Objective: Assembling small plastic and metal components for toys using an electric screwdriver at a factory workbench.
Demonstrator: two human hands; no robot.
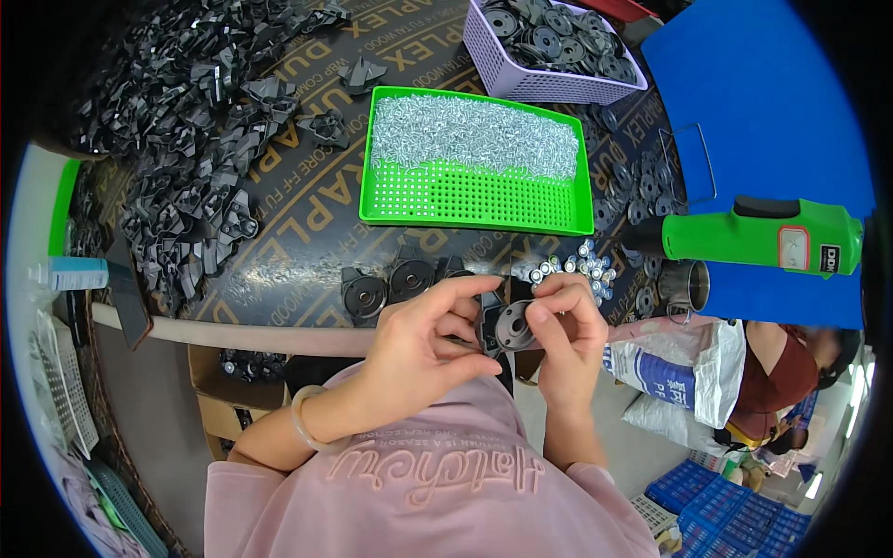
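Just past the table's near edge, my right hand (569,339) pinches a round dark disc (514,325) with a centre hole between thumb and fingers. The disc lies against a black plastic bracket (487,316). My left hand (423,335) is curved around the bracket's left side, forefinger above and thumb below, with the other fingers bent against it. Part of the bracket is hidden by my fingers. Left of them, on the table edge, sit several black brackets with round discs (363,296). Small shiny metal cylinders (588,270) lie beyond my right hand.
A green perforated tray (395,221) holds small silvery screws. Black plastic parts (191,149) are heaped at left. A lilac basket (549,90) of discs stands behind. Rightward lie a green power screwdriver (753,237), a metal cup (686,284) and loose discs (646,186). Another person (781,381) sits nearby.
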